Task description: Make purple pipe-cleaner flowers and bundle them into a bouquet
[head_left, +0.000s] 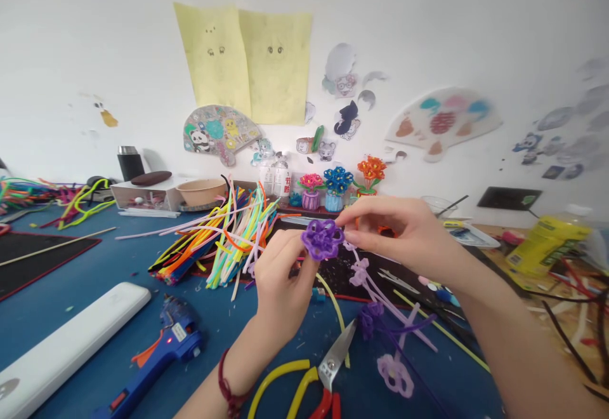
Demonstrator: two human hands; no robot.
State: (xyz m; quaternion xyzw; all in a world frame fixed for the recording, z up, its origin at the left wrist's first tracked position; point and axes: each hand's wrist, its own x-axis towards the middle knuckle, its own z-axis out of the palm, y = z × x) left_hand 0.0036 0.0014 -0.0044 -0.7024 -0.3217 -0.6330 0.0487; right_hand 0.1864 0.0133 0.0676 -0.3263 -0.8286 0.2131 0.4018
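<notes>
A looped purple pipe-cleaner flower (323, 239) faces me, raised over the table between both hands. My left hand (283, 276) is closed around it from below and behind. With thumb and index finger, my right hand (394, 228) pinches the flower's right edge. Below them on the blue table lie scissors (333, 359) with yellow and red handles, blades pointing up and right. Beside the blades rests another purple pipe-cleaner flower (370, 319). Pale lilac flowers (396, 374) on stems lie under my right forearm.
Bundles of coloured pipe cleaners (228, 235) lie behind my left hand. A blue glue gun (174, 336) and a long white case (71, 349) are at left. Finished flower pots (333, 190) stand along the wall. A yellow-labelled bottle (547, 244) is at right.
</notes>
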